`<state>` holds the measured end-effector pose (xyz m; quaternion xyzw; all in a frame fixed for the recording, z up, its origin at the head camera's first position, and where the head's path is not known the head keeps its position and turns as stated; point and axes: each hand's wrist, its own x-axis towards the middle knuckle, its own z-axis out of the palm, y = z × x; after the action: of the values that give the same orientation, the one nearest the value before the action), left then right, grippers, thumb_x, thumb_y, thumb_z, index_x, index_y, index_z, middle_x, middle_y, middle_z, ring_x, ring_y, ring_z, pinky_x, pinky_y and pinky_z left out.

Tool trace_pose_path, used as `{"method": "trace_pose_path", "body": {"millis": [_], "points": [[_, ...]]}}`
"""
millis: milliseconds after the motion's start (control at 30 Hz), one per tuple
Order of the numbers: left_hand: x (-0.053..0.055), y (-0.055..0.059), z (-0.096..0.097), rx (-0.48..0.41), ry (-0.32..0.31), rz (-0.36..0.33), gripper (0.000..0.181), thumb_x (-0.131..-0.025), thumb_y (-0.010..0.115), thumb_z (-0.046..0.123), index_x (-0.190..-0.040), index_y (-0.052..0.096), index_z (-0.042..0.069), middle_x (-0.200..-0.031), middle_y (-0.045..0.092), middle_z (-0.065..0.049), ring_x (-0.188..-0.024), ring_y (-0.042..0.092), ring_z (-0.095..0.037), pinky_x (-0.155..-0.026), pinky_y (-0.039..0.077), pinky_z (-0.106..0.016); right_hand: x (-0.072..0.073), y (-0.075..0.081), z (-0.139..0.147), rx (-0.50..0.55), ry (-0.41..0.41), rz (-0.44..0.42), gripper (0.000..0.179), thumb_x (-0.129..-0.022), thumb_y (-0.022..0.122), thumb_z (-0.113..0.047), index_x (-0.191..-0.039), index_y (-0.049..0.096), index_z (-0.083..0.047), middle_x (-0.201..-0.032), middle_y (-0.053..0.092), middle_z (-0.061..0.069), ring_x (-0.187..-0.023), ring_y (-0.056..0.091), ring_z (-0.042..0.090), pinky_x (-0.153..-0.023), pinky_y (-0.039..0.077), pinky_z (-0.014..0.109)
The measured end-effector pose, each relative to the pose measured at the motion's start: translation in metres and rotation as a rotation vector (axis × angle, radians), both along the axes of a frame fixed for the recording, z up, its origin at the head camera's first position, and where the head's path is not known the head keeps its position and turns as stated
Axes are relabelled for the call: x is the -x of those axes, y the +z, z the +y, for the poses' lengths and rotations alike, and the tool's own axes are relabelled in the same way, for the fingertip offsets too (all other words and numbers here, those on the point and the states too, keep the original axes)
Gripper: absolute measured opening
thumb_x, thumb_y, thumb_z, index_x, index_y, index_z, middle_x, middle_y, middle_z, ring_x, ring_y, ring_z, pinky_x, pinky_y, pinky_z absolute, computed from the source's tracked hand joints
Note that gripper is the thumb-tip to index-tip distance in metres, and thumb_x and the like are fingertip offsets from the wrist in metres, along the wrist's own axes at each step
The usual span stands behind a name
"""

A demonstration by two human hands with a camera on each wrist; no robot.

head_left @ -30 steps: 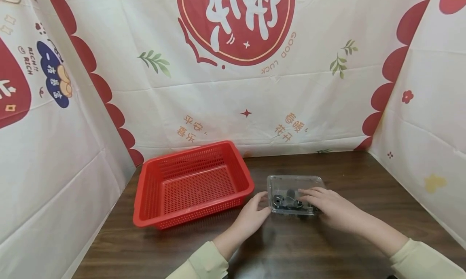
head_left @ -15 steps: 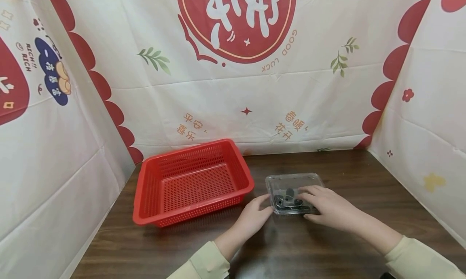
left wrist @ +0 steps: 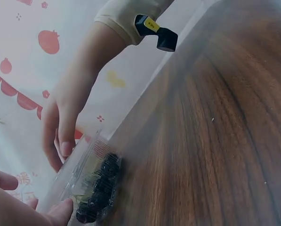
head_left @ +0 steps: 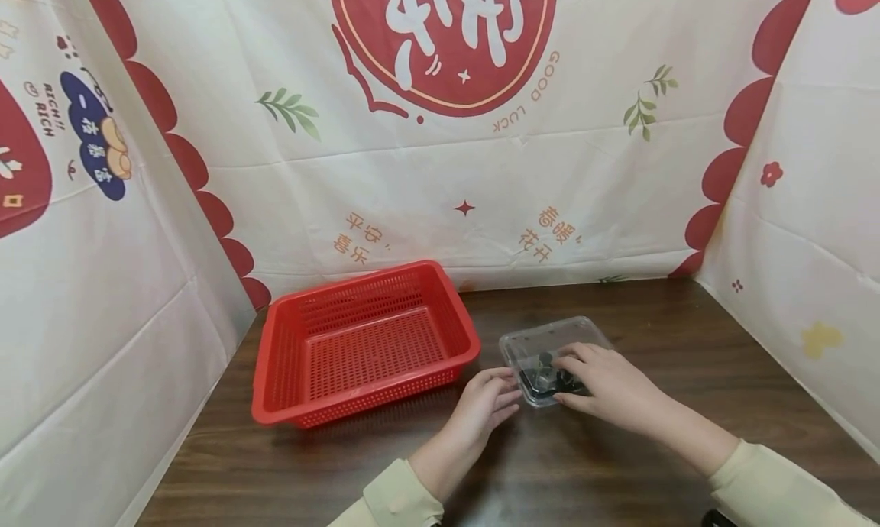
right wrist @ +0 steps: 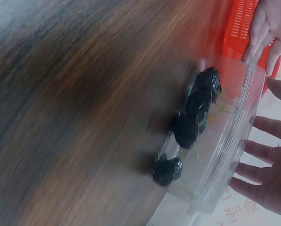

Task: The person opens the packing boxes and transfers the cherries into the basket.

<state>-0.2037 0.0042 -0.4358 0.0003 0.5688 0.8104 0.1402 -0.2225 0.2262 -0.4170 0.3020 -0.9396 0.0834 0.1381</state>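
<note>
A clear plastic box (head_left: 525, 355) with a lid sits on the table, slightly turned. Dark round fruits that look like grapes (right wrist: 196, 108) lie along its lower part, with thin green stems among them. My right hand (head_left: 612, 382) rests over the box's right part; its spread fingers (right wrist: 258, 148) touch the lid in the right wrist view. Beside the box's left end is my left hand (head_left: 476, 412), its fingers extended by the corner. Whether the left fingertips touch the plastic is hard to tell. In the left wrist view both hands are near the lid.
A red perforated basket (head_left: 367, 351) stands left of the box, just beyond the left hand. The brown wooden table (head_left: 584, 477) ends at printed white cloth walls (head_left: 412, 168) at the back and both sides.
The box has turned counter-clockwise, its back right corner swinging away. My right hand has shifted left over the lid, and my left fingers have straightened at the left end.
</note>
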Motion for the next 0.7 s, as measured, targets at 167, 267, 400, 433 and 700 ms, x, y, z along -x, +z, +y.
{"method": "trace_pose_path", "body": {"millis": [167, 267, 400, 433, 700], "points": [[0.000, -0.001, 0.002, -0.034, 0.022, -0.051, 0.037, -0.094, 0.045, 0.005, -0.128, 0.044, -0.009, -0.120, 0.052, -0.028, -0.107, 0.062, -0.039, -0.093, 0.048, -0.047, -0.001, 0.001, -0.005, 0.004, -0.040, -0.009, 0.049, -0.082, 0.075, -0.044, -0.116, 0.067, -0.009, -0.117, 0.060, 0.011, -0.108, 0.057, 0.032, -0.086, 0.046, 0.055], [0.001, -0.001, 0.003, -0.051, 0.030, -0.084, 0.048, -0.092, 0.047, 0.004, -0.137, 0.037, -0.008, -0.125, 0.047, -0.030, -0.105, 0.063, -0.040, -0.092, 0.048, -0.047, -0.001, 0.002, -0.007, 0.000, -0.053, -0.002, 0.051, -0.082, 0.076, -0.044, -0.116, 0.067, -0.007, -0.116, 0.060, 0.011, -0.107, 0.058, 0.032, -0.085, 0.046, 0.055], [0.002, -0.002, 0.005, -0.081, 0.026, -0.109, 0.062, -0.091, 0.047, 0.003, -0.147, 0.023, -0.009, -0.122, 0.048, -0.029, -0.104, 0.063, -0.042, -0.092, 0.048, -0.048, -0.001, 0.002, -0.011, -0.005, -0.058, 0.008, 0.052, -0.081, 0.077, -0.043, -0.116, 0.067, -0.005, -0.114, 0.060, 0.011, -0.104, 0.058, 0.030, -0.084, 0.047, 0.054], [0.002, -0.001, 0.005, -0.089, 0.023, -0.113, 0.064, -0.091, 0.046, 0.003, -0.147, 0.020, -0.010, -0.121, 0.049, -0.028, -0.105, 0.063, -0.042, -0.092, 0.048, -0.048, -0.001, 0.002, -0.012, -0.006, -0.061, 0.010, 0.053, -0.081, 0.077, -0.043, -0.116, 0.067, -0.005, -0.113, 0.060, 0.011, -0.103, 0.059, 0.030, -0.083, 0.047, 0.053], [0.003, -0.002, 0.005, -0.093, -0.014, -0.130, 0.067, -0.091, 0.042, 0.002, -0.149, 0.012, -0.012, -0.118, 0.060, -0.031, -0.109, 0.060, -0.045, -0.094, 0.046, -0.052, -0.001, 0.002, -0.018, -0.009, -0.083, 0.010, 0.052, -0.082, 0.076, -0.043, -0.114, 0.067, -0.004, -0.111, 0.060, 0.011, -0.102, 0.058, 0.029, -0.082, 0.047, 0.052]]}}
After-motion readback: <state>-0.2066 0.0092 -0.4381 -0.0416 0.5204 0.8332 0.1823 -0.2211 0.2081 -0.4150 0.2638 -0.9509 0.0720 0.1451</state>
